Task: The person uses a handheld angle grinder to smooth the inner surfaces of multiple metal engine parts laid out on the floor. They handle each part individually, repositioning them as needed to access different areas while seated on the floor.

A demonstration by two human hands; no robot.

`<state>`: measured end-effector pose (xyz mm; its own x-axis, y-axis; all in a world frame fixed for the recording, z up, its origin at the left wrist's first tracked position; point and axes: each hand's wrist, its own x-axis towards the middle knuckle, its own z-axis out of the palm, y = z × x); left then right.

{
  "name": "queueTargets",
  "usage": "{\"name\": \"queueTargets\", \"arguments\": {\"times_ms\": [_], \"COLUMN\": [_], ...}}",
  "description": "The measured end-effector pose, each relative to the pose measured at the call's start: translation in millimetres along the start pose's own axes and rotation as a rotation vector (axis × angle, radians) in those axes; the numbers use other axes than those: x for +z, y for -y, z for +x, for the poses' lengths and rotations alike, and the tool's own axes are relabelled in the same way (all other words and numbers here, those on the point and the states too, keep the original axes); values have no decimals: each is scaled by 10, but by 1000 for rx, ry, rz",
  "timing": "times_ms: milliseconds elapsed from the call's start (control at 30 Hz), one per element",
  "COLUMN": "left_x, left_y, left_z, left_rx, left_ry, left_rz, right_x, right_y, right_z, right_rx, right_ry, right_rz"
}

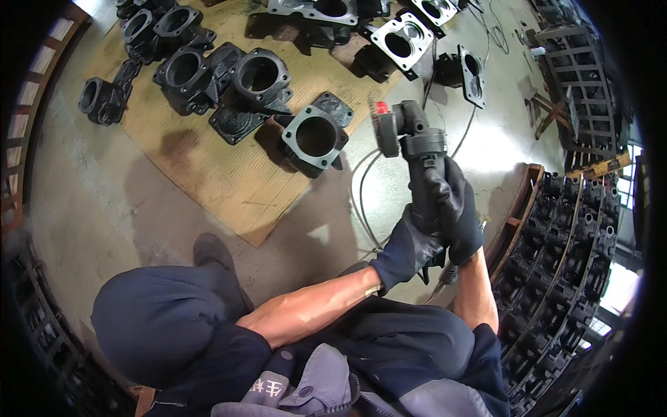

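Both my gloved hands are wrapped round a black angle grinder [425, 146], held up above the floor in front of my right knee. My left hand [411, 244] grips the rear of its body, and my right hand [460, 214] closes on it from the right side. At the grinder's head, a dark round disc [387, 133] stands nearly edge-on, with a red patch at its top. It is apart from the castings. The nearest casting [294, 139], black with a bare-metal square flange round a large hole, lies to the disc's left.
More black castings [186, 90] stand on a tan corrugated sheet [201, 187] ahead and to the left. A cable [362, 198] loops over the floor beyond my hands. At the right, a wooden-edged crate [511, 224] holds rows of dark parts. Metal racks line the left side.
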<state>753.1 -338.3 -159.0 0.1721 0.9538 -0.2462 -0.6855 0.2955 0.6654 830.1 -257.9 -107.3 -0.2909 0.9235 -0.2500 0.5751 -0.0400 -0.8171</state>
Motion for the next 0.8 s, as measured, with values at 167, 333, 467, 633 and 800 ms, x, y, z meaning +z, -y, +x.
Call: {"name": "queueTargets", "arguments": {"times_ms": [167,333,467,633,800], "left_x": [-23,24,-12,-146,-143], "left_y": [124,13,-5,120,227], "left_z": [32,42,5,-86,-121], "left_rx": [-24,-11,-76,-6,-130], "left_ry": [-5,31,107,137,247], "left_rz": [75,206,117,-30,-43], "right_x": [40,48,-27,40,59], "right_y": [95,303,138,403,360], "right_z": [24,83,56,-17,-52], "right_rx": [-8,-7,22,294,290], "right_ry": [-93,-134,-51,206,185], "right_rz": [-175,-329,-41,382,51]}}
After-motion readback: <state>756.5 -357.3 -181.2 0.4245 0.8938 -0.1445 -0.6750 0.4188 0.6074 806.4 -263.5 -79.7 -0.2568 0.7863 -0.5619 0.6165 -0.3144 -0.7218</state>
